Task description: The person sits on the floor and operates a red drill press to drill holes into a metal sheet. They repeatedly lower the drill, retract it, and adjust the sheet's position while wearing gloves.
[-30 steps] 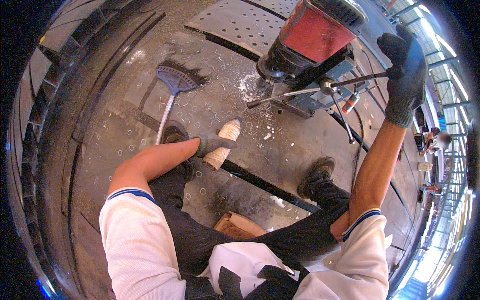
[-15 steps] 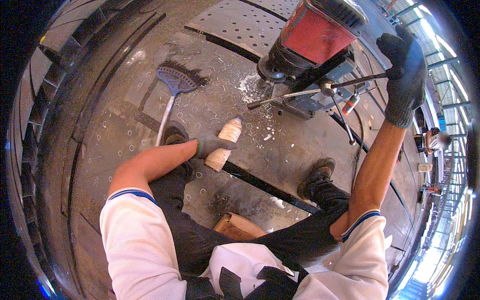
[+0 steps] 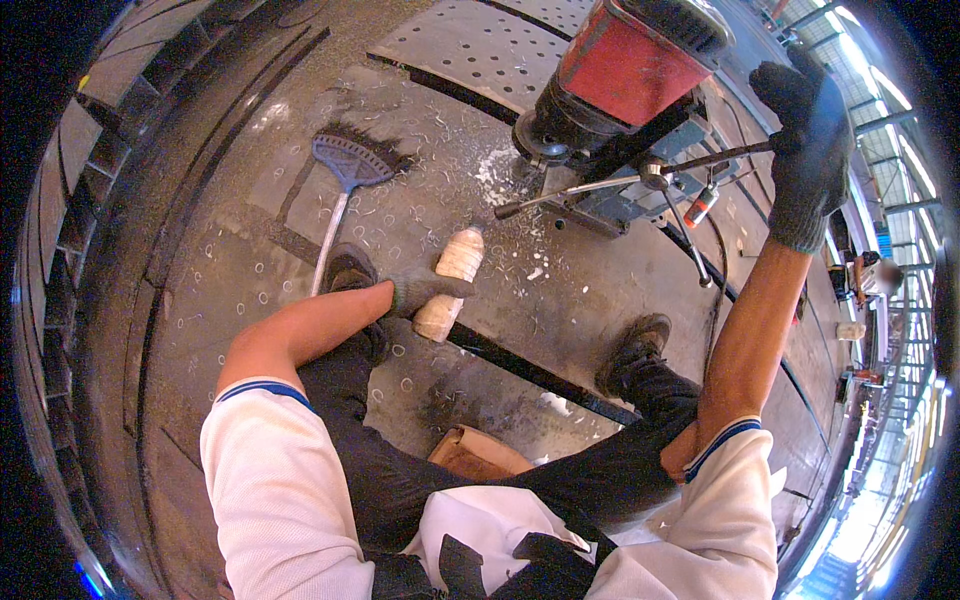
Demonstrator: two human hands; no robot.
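Note:
My left hand, in a dark grey glove, is closed round a bottle wrapped in tan, tape-like bands. The bottle is tilted, its narrow end pointing away from me towards the drill. My gloved right hand is raised at the far right, wrapped round the end of one feed lever of a drilling machine. That machine has a red motor housing and a dark round drill head low over the metal surface. White liquid and curled metal shavings lie beside the head; the drill's tip is hidden.
A long-handled broom lies on the left. Beyond the drill is a plate with several holes. A dark slot crosses between my boots, and a brown box-like thing sits between my legs. Another person is far right.
The bottle has turned slightly in my left hand, and its narrow end has shifted a little to the left. My right hand remains on the lever with hardly any movement.

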